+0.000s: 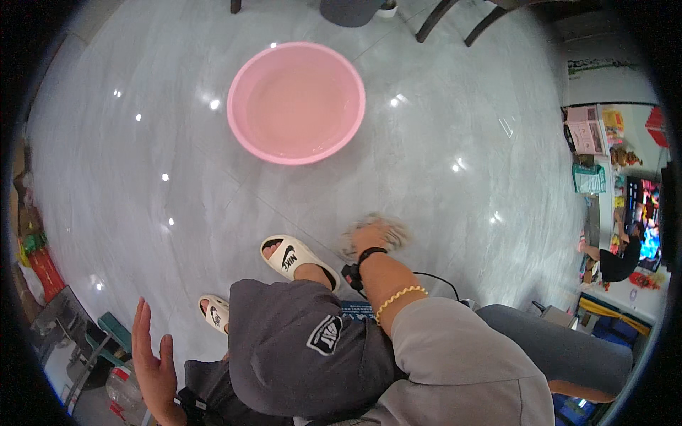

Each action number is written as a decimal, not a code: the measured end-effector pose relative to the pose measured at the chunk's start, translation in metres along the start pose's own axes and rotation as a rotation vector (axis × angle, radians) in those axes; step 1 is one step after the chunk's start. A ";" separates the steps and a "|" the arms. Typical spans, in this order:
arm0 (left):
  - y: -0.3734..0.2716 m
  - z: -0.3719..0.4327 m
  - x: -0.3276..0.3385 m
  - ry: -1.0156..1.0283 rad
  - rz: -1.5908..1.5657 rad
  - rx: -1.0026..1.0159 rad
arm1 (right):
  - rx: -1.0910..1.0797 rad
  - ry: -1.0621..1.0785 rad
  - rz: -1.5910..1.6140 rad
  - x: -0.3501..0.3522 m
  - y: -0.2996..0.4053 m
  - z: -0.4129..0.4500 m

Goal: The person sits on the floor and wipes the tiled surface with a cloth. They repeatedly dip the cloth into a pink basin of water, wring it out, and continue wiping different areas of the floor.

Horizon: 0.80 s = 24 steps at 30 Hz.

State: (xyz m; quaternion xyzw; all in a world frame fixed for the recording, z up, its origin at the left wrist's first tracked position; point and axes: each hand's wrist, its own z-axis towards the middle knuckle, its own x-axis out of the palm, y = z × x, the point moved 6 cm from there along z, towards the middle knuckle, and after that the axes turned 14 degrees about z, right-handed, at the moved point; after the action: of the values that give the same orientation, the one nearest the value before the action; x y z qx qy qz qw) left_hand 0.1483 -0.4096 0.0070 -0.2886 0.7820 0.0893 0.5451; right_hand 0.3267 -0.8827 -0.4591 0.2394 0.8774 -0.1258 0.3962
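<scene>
My right hand (pixel 373 234) presses on a crumpled, light-coloured cloth (pixel 398 234) on the glossy grey tiled floor; both are blurred. A black band and a small device circle that wrist, with a yellow wavy band higher on the arm. My left hand (pixel 152 362) is raised at the lower left, fingers apart and holding nothing. Beyond my feet stands a round pink plastic basin (pixel 298 161) with what looks like water in it. Cream slide sandals (pixel 287 258) are on my feet, below my dark shorts.
A grey cushioned seat (pixel 559 341) is at the lower right, near a black cable (pixel 442 278). Dark wooden chair legs (pixel 434 21) and a grey bin (pixel 349 11) stand at the top. A person (pixel 620 261) is by a screen at far right. A clear plastic jar (pixel 123 391) is at lower left.
</scene>
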 end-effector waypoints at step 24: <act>-0.205 0.066 -0.048 -0.088 -0.414 0.713 | -0.194 0.372 1.622 -0.281 -0.215 -0.030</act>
State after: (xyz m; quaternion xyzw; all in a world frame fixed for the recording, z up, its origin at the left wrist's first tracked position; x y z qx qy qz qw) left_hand 0.3252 -0.5300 0.0608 -0.2288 0.6654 -0.2865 0.6502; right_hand 0.3564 -1.1442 -0.2210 0.7780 0.4913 0.3158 0.2314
